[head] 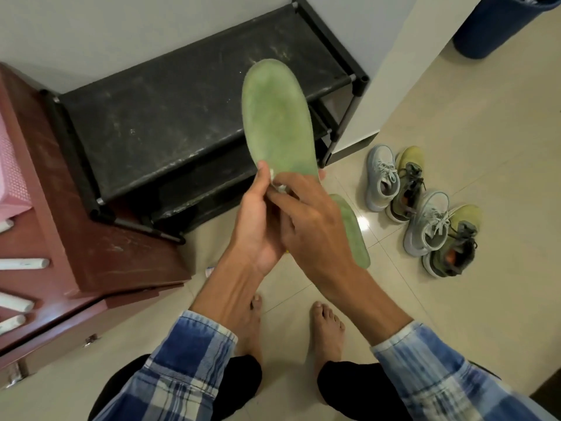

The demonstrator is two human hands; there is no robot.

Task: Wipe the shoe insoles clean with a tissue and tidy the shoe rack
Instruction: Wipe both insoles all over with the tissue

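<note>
We begin at the left hand (pixel 258 229). It grips the heel end of a long, pale green foam insole (pixel 277 117), thumb laid across its face and fingers curled behind, so the insole stands up and away from the body with its smudged surface turned to the camera. We judge that it is held this way to give the other hand a firm, open face to rub. The right hand (pixel 312 220) comes in from the right and pinches a small crumpled white tissue (pixel 277 186) between thumb and fingertips, against the insole's heel just beside the left thumb. Both hands thus meet at one end, and the toe end, well above them, is touched by neither. Beneath the right hand a second green insole (pixel 353 235) shows; we cannot tell whether it is held from under or lies on the floor. Behind the raised insole stands the black fabric-shelved shoe rack (pixel 170 123), its top shelf streaked with pale dust, which we take as work left for the tidying part. To the right, on the beige tiled floor (pixel 455 132), sit two pale blue-grey sneakers (pixel 381 177) and two olive-green sneakers (pixel 408 180) in a loose row near the rack, presumably out so their insoles can be reached. A dark red wooden cabinet (pixel 100 232) stands just beside the rack, and a dark blue bin (pixel 498 28) stands well apart at the top right.
</note>
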